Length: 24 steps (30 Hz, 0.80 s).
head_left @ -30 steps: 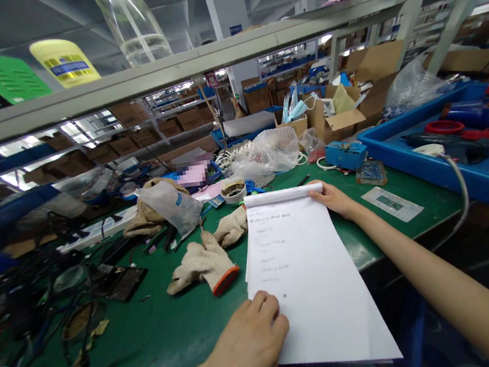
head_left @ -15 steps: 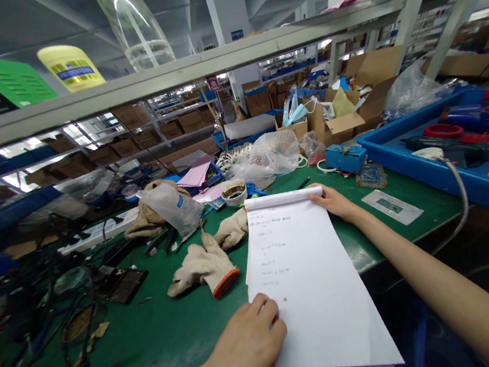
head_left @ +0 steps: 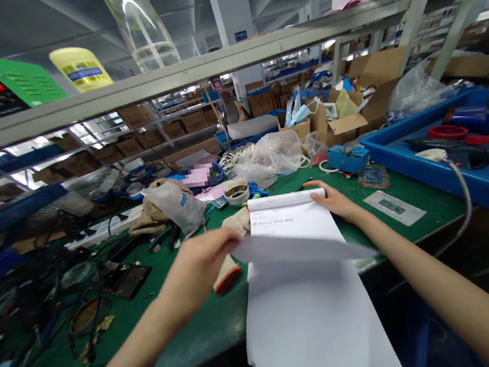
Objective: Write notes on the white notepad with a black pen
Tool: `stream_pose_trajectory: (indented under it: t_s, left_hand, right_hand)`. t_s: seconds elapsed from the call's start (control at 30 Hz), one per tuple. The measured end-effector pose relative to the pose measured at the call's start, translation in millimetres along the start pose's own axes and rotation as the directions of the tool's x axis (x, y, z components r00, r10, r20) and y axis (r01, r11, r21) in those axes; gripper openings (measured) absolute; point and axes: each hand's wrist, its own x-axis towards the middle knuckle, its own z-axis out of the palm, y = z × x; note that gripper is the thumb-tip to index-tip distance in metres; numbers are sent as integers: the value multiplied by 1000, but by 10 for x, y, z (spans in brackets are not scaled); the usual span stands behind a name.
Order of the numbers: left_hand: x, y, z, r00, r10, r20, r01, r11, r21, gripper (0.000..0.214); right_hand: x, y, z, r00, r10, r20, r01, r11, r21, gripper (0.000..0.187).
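White sheets (head_left: 309,323) are overhanging the front edge of the green bench (head_left: 200,336), with the right hand (head_left: 332,200) gripping their top edge and the left hand (head_left: 199,271) holding one raised sheet (head_left: 300,246) by its corner. A glove (head_left: 235,223) is lying just beyond the sheets, a blue tray (head_left: 421,180) well right, with open bench showing left.

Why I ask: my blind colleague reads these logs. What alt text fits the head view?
A person's right hand holds the top of a white paper pad over a green workbench while the left hand lifts a sheet. Work gloves and tangled cables lie left.
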Motion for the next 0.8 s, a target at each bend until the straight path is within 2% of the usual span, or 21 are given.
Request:
stream_pose_trajectory:
  t_s: [0.03, 0.1, 0.13, 0.23, 0.3, 0.37, 0.53, 0.63, 0.7, 0.8]
  left_hand:
    - [108, -41, -106, 985, -26, -170, 31, 999, 26, 17]
    - [297, -84, -280, 916, -45, -400, 62, 998, 29, 18]
    - [367, -83, -339, 878, -40, -477, 58, 998, 23, 23]
    - [458, -15, -409, 810, 70, -582, -8, 994, 108, 29]
    - [461, 48, -416, 772, 196, -605, -47, 966, 253, 22]
    - [470, 85, -436, 749, 281, -600, -68, 934, 352, 19]
    - [598, 2, -521, 741, 319, -591, -74, 914, 400, 20]
    - [634, -37, -494, 753, 327, -571, -95, 912, 398, 24]
    - [599, -10, -446, 745, 336, -576, -85, 905, 418, 24]
    - [487, 74, -385, 721, 375, -582, -94, 886, 454, 23]
  right_hand:
    - [-2, -3, 0, 1000, -2, 5, 2, 1000, 15, 55]
    - [3, 14, -3, 1000, -7, 2, 7, 999, 47, 58]
    - [9, 30, -5, 1000, -7, -4, 7, 998, 64, 58]
    - [26, 73, -11, 1000, 6, -30, -2, 993, 119, 52]
    - [19, 59, -6, 1000, 12, -26, -8, 987, 163, 53]
    - [-6, -1, 7, 1000, 11, 16, -14, 977, 213, 64]
    - [-85, -175, 22, 981, -9, 195, -53, 951, 305, 96]
    - [-95, -164, -10, 980, -18, 199, -41, 956, 290, 104]
    - [-84, -118, -39, 991, -22, 135, -8, 976, 216, 103]
    - [-62, -53, -71, 999, -1, 47, -4, 994, 106, 75]
